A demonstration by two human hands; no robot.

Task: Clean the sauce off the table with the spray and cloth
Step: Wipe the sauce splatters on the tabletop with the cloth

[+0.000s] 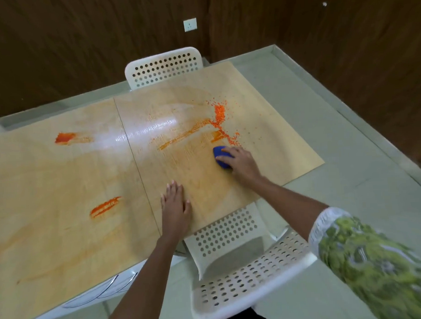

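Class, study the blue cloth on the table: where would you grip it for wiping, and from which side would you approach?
Grip the blue cloth across its bunched top, coming from above on the near-right side, as the right hand does. It lies in a low wad on the table, so fingers can curl over it and press down.

a white perforated chair (241, 261) is seen at the near edge, another white perforated chair (164, 66) at the far side. a white wall socket (190, 24) is set in the dark wood-panelled wall (81, 44) beyond.
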